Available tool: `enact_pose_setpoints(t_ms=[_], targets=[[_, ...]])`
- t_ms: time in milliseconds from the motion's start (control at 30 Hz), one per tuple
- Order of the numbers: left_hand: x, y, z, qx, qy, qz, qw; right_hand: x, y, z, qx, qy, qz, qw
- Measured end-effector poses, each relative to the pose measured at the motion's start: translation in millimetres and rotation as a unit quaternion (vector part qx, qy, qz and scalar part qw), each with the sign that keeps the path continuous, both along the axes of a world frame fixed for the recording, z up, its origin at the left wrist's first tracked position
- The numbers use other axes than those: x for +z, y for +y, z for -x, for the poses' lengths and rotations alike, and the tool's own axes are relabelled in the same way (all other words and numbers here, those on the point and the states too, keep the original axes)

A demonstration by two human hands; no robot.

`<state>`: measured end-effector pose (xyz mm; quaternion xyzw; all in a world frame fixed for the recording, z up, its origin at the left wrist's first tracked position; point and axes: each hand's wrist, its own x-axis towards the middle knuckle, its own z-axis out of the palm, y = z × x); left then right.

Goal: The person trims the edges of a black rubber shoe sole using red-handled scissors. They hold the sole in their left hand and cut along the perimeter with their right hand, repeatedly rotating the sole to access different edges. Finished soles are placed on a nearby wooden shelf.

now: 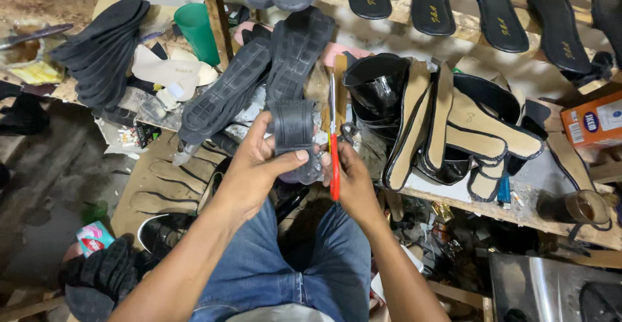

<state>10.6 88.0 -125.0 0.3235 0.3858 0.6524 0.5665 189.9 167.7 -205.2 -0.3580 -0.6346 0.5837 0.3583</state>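
My left hand (pixel 256 166) grips a small black ribbed rubber sole piece (pixel 293 127) from the left, thumb across its lower edge. My right hand (pixel 346 173) holds a red-handled tool with a thin metal blade (pixel 333 134) standing upright just right of the piece. Both hands are above my lap in blue jeans (pixel 304 264). Behind the piece lie two long black treaded soles (pixel 259 79) on the workbench.
A pile of tan and black shoe uppers (pixel 447 127) lies to the right on the bench. Black insoles (pixel 492 4) sit on a wooden rack at the back. A green cup (pixel 197 30), stacked soles (pixel 103 50), an orange box (pixel 596 124) and a glass (pixel 583 207) stand around.
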Motion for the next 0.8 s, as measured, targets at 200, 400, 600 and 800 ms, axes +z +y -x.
enact_pose_setpoints(t_ms=[200,400,600,800], targets=[[7,8,0,0.073,0.122,-0.097,0.985,-12,12,7,-0.036,-0.025,0.004,0.999],[19,16,3,0.095,0.148,-0.141,0.974,-16,21,11,-0.076,-0.041,-0.029,0.996],[31,13,2,0.079,0.019,-0.021,0.996,27,14,6,-0.059,-0.085,-0.134,0.986],[52,-25,-16,0.156,-0.030,-0.134,0.978,104,-4,-19,-0.066,-0.173,-0.183,0.966]])
